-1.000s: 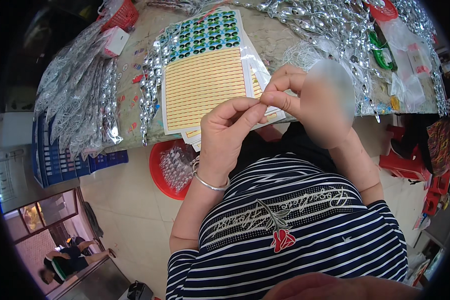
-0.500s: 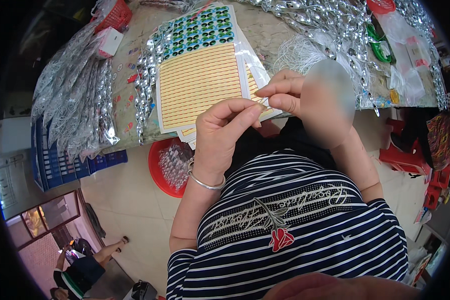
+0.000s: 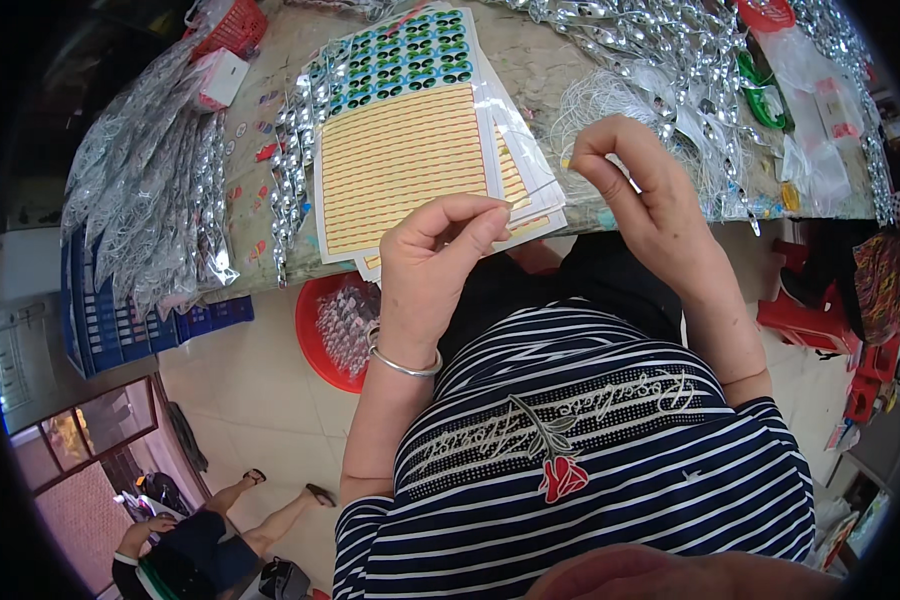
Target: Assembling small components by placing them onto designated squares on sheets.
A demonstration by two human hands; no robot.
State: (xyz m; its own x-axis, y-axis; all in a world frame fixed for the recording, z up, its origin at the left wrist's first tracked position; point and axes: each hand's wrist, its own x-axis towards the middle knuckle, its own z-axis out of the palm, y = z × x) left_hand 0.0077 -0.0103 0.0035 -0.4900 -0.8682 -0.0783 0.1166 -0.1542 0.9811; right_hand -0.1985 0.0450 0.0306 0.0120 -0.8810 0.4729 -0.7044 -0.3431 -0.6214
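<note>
My left hand [image 3: 438,245], with a silver bangle on its wrist, is closed in a pinch over the near right edge of a stack of sticker sheets [image 3: 400,170]. What sits between its fingertips is too small to make out. To the right, my right hand [image 3: 648,195] is raised beside the stack, thumb and forefinger pinched together; a tiny yellowish speck shows at its fingertips. The top sheet is yellow with red dashed rows, and a sheet of green and blue oval stickers [image 3: 410,55] lies at its far end. White strings [image 3: 600,105] lie beyond my right hand.
Silver twisted foil strips [image 3: 170,200] hang over the table's left edge; more foil strips [image 3: 640,50] lie at the far right. A red basin [image 3: 310,345] with wrapped pieces stands below. Blue crates [image 3: 120,335] are at left. Another person [image 3: 195,550] is at lower left.
My hands were fingertip to fingertip; the right has moved away to the right and up, and the left slightly left. The person at lower left has shifted, with both legs now visible.
</note>
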